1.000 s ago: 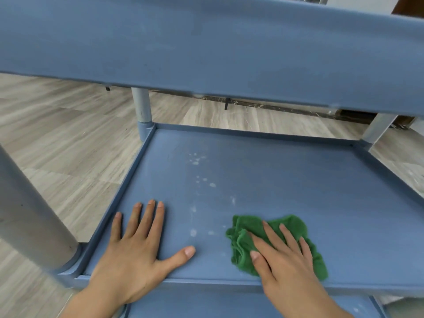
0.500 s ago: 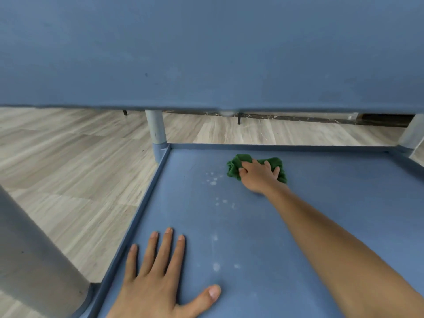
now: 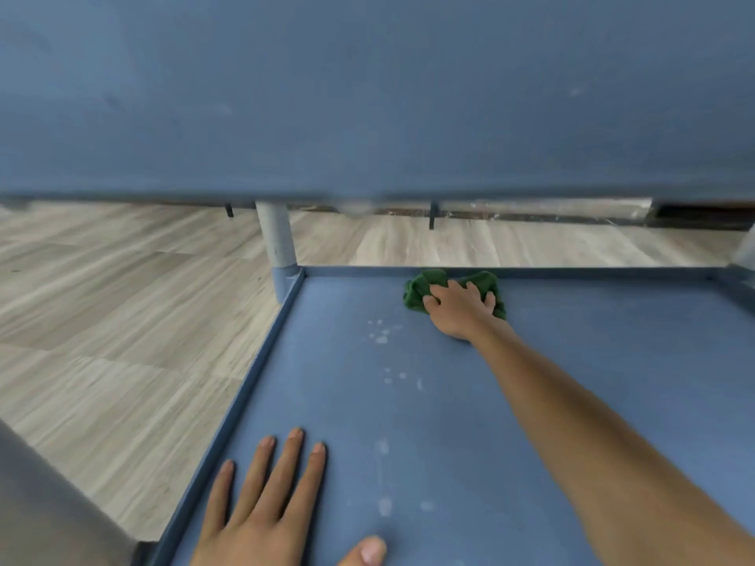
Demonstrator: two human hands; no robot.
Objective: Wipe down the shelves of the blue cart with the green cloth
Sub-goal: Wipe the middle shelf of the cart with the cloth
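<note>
The blue cart's lower shelf [image 3: 592,361] fills the lower right of the head view, with whitish spots [image 3: 382,335] near its middle. My right hand [image 3: 459,310] reaches far across the shelf and presses the crumpled green cloth [image 3: 416,292] against the shelf's back rim. My left hand [image 3: 269,508] lies flat with fingers spread on the shelf's near left corner and holds nothing. The upper shelf [image 3: 367,96] of the cart spans the top half of the view.
A grey cart post [image 3: 278,243] stands at the shelf's back left corner, and another thick post [image 3: 53,504] is at the near left. A wooden floor [image 3: 102,320] lies left of and behind the cart. Dark furniture legs [image 3: 432,216] show beyond.
My right hand has pushed the green cloth from the near edge of the shelf to its back rim. The view has dropped lower under the upper shelf. My left hand stays flat.
</note>
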